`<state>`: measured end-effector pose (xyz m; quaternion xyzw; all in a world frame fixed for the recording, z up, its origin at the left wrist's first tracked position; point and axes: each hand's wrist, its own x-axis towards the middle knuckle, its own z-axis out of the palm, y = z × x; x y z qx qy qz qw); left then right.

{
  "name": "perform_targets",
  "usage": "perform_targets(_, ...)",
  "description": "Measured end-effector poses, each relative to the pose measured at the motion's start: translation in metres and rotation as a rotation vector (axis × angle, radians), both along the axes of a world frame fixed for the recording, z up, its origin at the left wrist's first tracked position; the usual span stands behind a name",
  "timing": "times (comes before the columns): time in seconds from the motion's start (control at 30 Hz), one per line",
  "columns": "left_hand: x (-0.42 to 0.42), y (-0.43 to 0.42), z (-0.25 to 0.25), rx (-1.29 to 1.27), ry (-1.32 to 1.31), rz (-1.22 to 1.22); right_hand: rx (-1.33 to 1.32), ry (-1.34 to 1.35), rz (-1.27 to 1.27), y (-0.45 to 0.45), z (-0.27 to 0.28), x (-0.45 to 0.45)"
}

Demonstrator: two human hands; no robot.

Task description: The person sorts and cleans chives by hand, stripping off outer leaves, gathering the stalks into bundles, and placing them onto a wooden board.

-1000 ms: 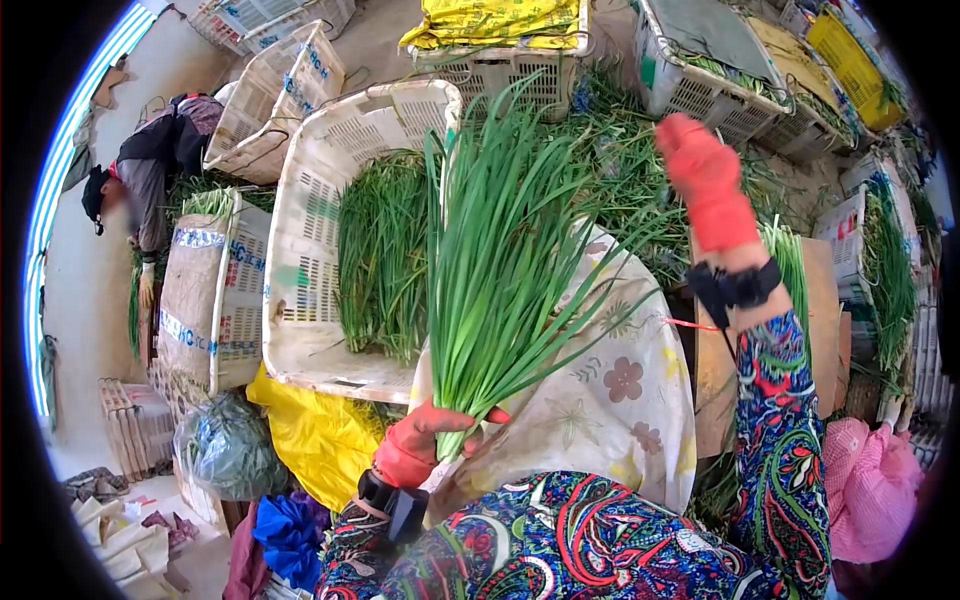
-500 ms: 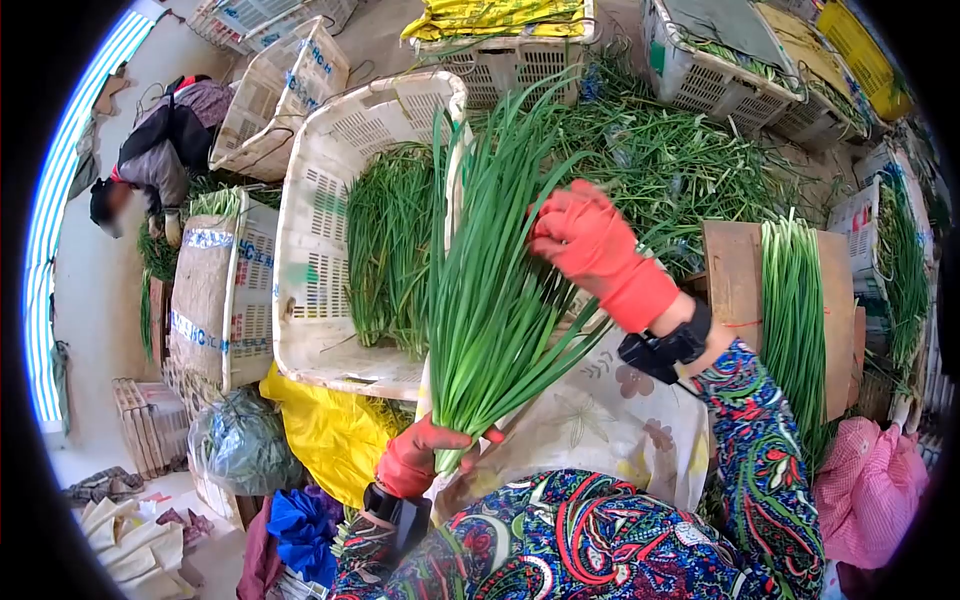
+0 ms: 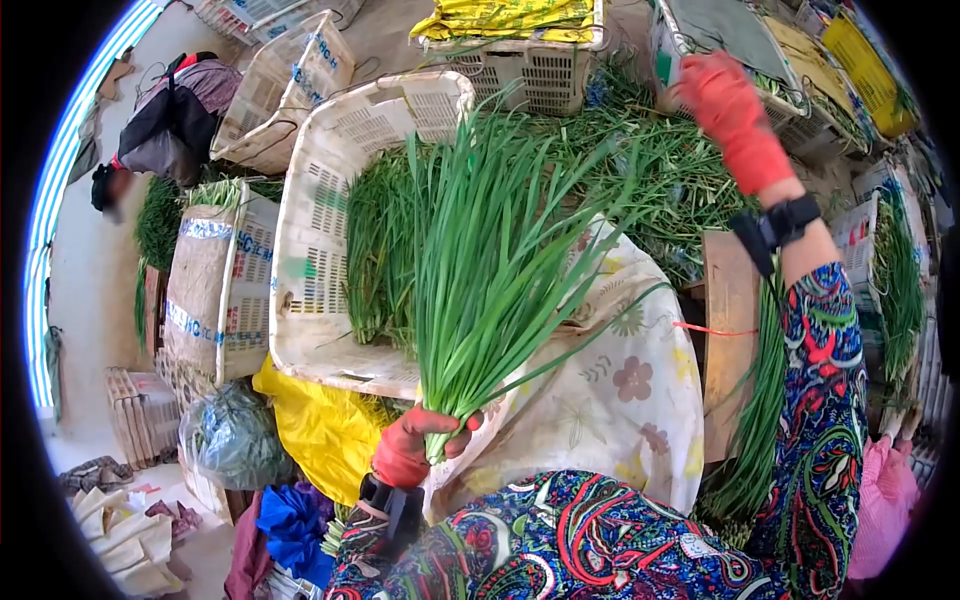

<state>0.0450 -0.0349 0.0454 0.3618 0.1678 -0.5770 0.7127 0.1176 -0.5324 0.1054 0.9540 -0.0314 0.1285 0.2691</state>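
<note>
My left hand, in a red glove, is wrapped round the pale stem ends of a bunch of long green leaves. The leaves fan upward from it, in front of a white crate and a flowered cloth over my lap. My right hand, also red-gloved, is raised at the upper right, away from the bunch; motion smears its fingers. Inside the white crate lie more green leaves.
Loose leaves cover the floor ahead. A board with green stalks stands at the right. Another person bends at the upper left. A yellow sheet and a filled plastic bag lie at the lower left.
My right hand came in beside the bunch, then swung back up to the right. The leaves spread wider now. My left hand has kept its grip.
</note>
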Motion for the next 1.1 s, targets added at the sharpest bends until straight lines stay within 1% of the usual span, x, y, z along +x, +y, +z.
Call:
perform_targets(0.03,0.000,0.001,0.000,0.021,-0.018,-0.001,-0.029,-0.148,-0.166,-0.029,-0.008,0.000)
perform_targets(0.1,0.004,0.002,0.001,0.094,-0.104,-0.014,-0.099,-0.407,-0.254,-0.053,-0.027,-0.004)
perform_targets(0.13,0.007,0.003,0.001,0.144,-0.164,-0.020,-0.140,-0.513,-0.169,-0.053,-0.039,-0.006)
perform_targets(0.17,0.007,0.003,0.001,0.195,-0.220,-0.026,0.230,-0.329,-0.196,-0.028,-0.031,-0.018)
perform_targets(0.2,0.013,-0.001,0.005,0.210,-0.263,-0.025,0.591,-0.189,-0.282,-0.003,-0.023,-0.029)
perform_targets(0.23,0.020,-0.003,0.007,0.248,-0.345,-0.050,1.386,-0.155,-0.113,0.035,-0.014,-0.052)
perform_targets(0.27,0.029,-0.006,0.008,0.283,-0.431,-0.069,1.829,0.085,-0.330,0.068,-0.016,-0.058)
perform_targets(0.3,0.042,-0.009,0.007,0.346,-0.523,-0.165,1.897,0.480,-0.340,0.096,-0.027,-0.056)
perform_targets(0.33,0.056,-0.014,0.004,0.361,-0.646,-0.267,2.051,0.638,-0.374,0.136,-0.058,-0.066)
perform_targets(0.37,0.063,-0.022,0.003,0.451,-0.748,-0.244,2.077,1.005,-0.438,0.178,-0.083,-0.073)
perform_targets(0.4,0.064,-0.030,0.002,0.537,-0.851,-0.226,2.303,0.945,-0.157,0.211,-0.083,-0.099)
perform_targets(0.43,0.063,-0.037,0.003,0.739,-1.108,-0.342,2.353,1.113,-0.183,0.236,-0.055,-0.097)
perform_targets(0.47,0.060,-0.044,0.003,0.940,-1.366,-0.455,2.532,1.024,-0.136,0.262,-0.074,-0.096)
perform_targets(0.5,0.056,-0.052,0.004,1.142,-1.622,-0.563,2.706,0.844,-0.071,0.286,-0.115,-0.090)
perform_targets(0.53,0.047,-0.061,0.006,1.239,-1.499,-0.716,2.875,0.787,-0.083,0.300,-0.127,-0.077)
perform_targets(0.6,0.023,-0.061,-0.014,1.351,-1.632,-0.696,3.121,0.574,-0.203,0.309,-0.098,-0.071)
perform_targets(0.63,0.020,-0.061,-0.014,1.331,-1.557,-0.725,3.084,0.463,-0.226,0.315,-0.104,-0.074)
perform_targets(0.7,0.013,-0.057,-0.008,1.143,-1.552,-0.698,2.990,0.260,-0.279,0.328,-0.124,-0.087)
perform_targets(0.73,0.008,-0.054,-0.007,1.054,-1.539,-0.678,3.002,0.245,-0.303,0.327,-0.127,-0.092)
perform_targets(0.77,0.004,-0.049,-0.009,0.966,-1.541,-0.587,3.014,0.235,-0.326,0.324,-0.128,-0.099)
perform_targets(0.8,0.004,-0.046,-0.013,0.726,-1.310,-0.381,3.029,0.221,-0.345,0.321,-0.130,-0.103)
perform_targets(0.87,0.012,-0.044,-0.021,0.242,-0.835,-0.007,2.975,0.246,-0.223,0.319,-0.129,-0.109)
perform_targets(0.9,0.010,-0.034,-0.023,0.239,-0.611,-0.019,2.945,0.251,-0.165,0.318,-0.129,-0.113)
perform_targets(0.97,0.004,-0.032,-0.019,0.173,-0.418,-0.027,2.879,0.242,-0.095,0.314,-0.120,-0.117)
perform_targets(1.0,0.002,-0.031,-0.014,0.141,-0.322,-0.024,2.884,0.339,-0.089,0.312,-0.122,-0.118)
perform_targets(1.03,-0.003,-0.036,-0.003,0.172,-0.239,0.054,2.887,0.443,-0.082,0.309,-0.125,-0.119)
perform_targets(1.07,-0.004,-0.033,-0.004,0.154,-0.201,0.027,2.888,0.546,-0.078,0.307,-0.126,-0.120)
perform_targets(1.1,-0.006,-0.030,-0.007,0.134,-0.160,-0.001,3.000,0.622,-0.181,0.308,-0.125,-0.125)
